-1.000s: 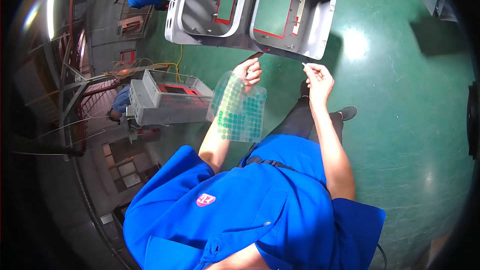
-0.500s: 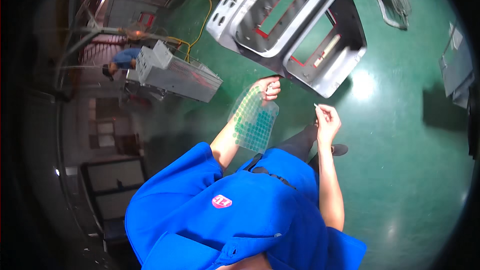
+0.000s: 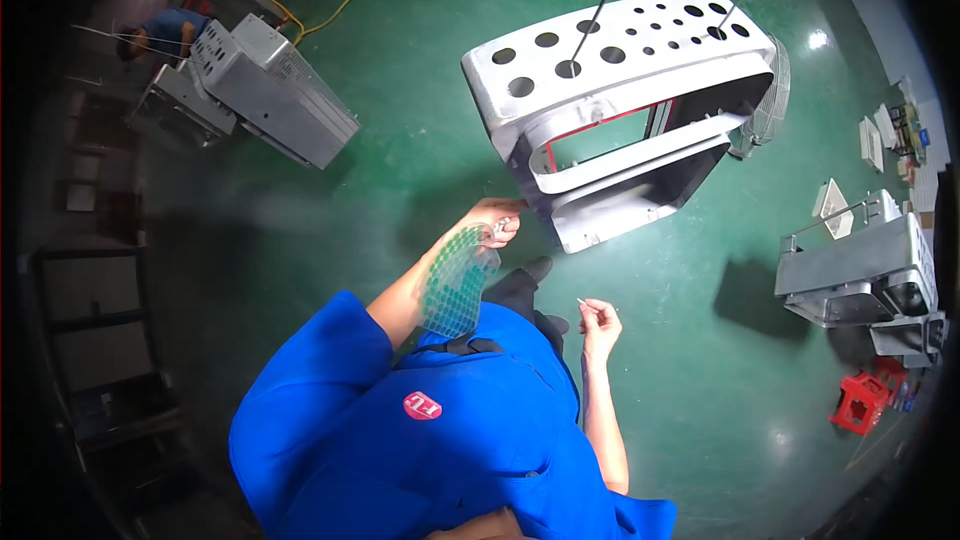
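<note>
My left hand (image 3: 497, 222) is closed, with a clear sheet of round green stickers (image 3: 455, 290) hanging from it over my wrist. Small white bits show between its fingers. Its fingertips are at the lower left edge of a silver-grey metal housing (image 3: 640, 68); whether they touch it, I cannot tell. The housing hangs tilted from thin rods, its face with round holes uppermost and large rounded openings toward me. Lower and to the right, my right hand (image 3: 601, 330) pinches a small thin white piece (image 3: 582, 301), apart from the housing.
Another grey housing (image 3: 280, 100) hangs at the left, beside a person in blue (image 3: 170, 28). At the right are more grey housings (image 3: 850, 270) and a red stool (image 3: 860, 402). A fan (image 3: 768, 105) stands behind my housing; a yellow cable (image 3: 345, 8) crosses the green floor.
The view has swung, and the housing now shows its holed face more fully. My right hand appears lower and farther from the housing. Both hands keep their hold.
</note>
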The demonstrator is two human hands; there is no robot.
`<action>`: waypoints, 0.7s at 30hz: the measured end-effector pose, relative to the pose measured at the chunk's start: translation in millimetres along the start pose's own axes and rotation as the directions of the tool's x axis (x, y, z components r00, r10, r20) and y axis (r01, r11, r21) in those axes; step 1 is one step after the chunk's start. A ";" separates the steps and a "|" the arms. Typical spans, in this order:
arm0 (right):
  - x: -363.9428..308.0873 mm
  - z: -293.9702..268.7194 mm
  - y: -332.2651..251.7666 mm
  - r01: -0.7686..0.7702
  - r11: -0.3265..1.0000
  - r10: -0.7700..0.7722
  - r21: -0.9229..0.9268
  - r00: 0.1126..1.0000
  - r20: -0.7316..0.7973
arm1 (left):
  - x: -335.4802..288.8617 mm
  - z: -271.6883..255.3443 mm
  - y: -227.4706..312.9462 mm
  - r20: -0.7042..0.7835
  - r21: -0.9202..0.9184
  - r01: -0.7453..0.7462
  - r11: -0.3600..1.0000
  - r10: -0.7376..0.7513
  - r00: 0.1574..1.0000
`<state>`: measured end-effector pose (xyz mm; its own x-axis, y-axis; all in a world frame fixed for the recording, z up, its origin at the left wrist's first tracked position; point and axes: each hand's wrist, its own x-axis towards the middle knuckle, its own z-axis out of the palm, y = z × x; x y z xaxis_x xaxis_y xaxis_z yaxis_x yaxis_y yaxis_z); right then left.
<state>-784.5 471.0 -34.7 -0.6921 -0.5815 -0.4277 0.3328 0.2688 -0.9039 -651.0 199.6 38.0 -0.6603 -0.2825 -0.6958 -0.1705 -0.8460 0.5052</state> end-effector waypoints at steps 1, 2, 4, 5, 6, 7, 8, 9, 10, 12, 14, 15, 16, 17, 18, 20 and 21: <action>3.4 4.5 -1.0 0.013 1.000 -0.013 -0.011 1.000 -0.001 | 1.0 -2.6 4.5 0.023 -0.006 0.018 1.000 -0.018 1.000; 7.7 7.5 -2.3 0.025 0.999 -0.025 -0.024 1.000 0.000 | 3.7 -3.5 8.0 0.045 -0.013 0.036 0.999 -0.035 0.998; 20.7 17.3 -10.9 0.003 1.000 -0.003 -0.003 0.999 0.038 | 5.4 -4.4 15.3 -0.071 0.042 0.064 0.997 -0.061 0.996; 22.6 23.8 -20.8 -0.004 1.000 0.004 -0.012 0.999 0.039 | 7.1 -5.0 18.1 -0.072 0.053 0.071 0.996 -0.067 0.995; 24.9 29.2 -28.6 -0.011 1.000 0.012 -0.023 0.999 0.040 | 10.5 -6.9 19.4 -0.071 0.063 0.078 0.995 -0.074 0.995; 27.5 34.1 -29.5 -0.015 1.000 0.015 -0.009 0.999 0.045 | 14.9 -15.3 18.8 -0.016 0.043 0.081 0.996 -0.080 0.997; 31.4 38.9 -31.4 -0.018 1.000 0.017 0.007 0.998 0.054 | 30.0 -42.2 8.4 0.157 -0.008 0.059 0.998 -0.057 0.986; 36.1 43.2 -31.2 -0.018 0.999 0.016 0.028 0.998 0.062 | 24.8 -32.9 14.3 0.059 0.029 0.053 0.998 -0.055 0.997; 37.1 46.0 -31.4 -0.018 0.997 0.014 0.072 0.998 0.056 | 19.6 -22.5 19.7 -0.038 0.067 0.050 0.997 -0.047 0.998; 37.0 47.7 -29.0 -0.008 0.994 0.003 0.109 0.999 0.046 | 23.1 -29.2 19.7 0.031 0.031 0.070 0.997 -0.071 0.997; 35.9 46.5 -26.7 -0.041 0.992 0.036 0.121 0.999 0.038 | 23.0 -35.3 21.5 0.094 0.041 0.051 0.998 -0.055 0.994; 36.0 43.3 -25.8 -0.053 0.991 0.049 0.124 0.998 0.036 | 17.6 -24.7 21.7 -0.022 0.062 0.029 0.998 -0.028 0.999; 35.4 40.1 -23.5 -0.061 0.992 0.057 0.114 0.998 0.030 | 17.2 -24.0 22.1 -0.004 0.031 0.034 0.999 -0.034 0.999; 34.0 36.4 -19.4 -0.068 0.992 0.066 0.102 0.997 0.027 | 16.4 -24.5 22.8 0.013 -0.003 0.037 0.999 -0.037 0.999; 32.0 29.0 -14.3 -0.074 0.993 0.072 0.087 0.997 0.025 | 15.4 -23.1 21.3 0.032 -0.039 0.038 0.999 -0.037 0.999; 27.9 10.4 -8.3 -0.071 0.997 0.070 0.040 0.997 0.028 | 16.2 -19.8 10.6 0.015 -0.059 0.000 0.998 0.000 1.000; 25.3 2.9 -12.9 -0.080 0.997 0.079 0.016 0.996 0.035 | 14.4 -17.0 5.4 -0.003 -0.075 -0.032 0.997 0.032 0.999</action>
<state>-804.4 450.6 -33.8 -0.6405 -0.5852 -0.4973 0.3969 0.3022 -0.8667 -649.0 183.2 22.0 -0.6634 -0.3105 -0.6808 -0.0940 -0.8680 0.4875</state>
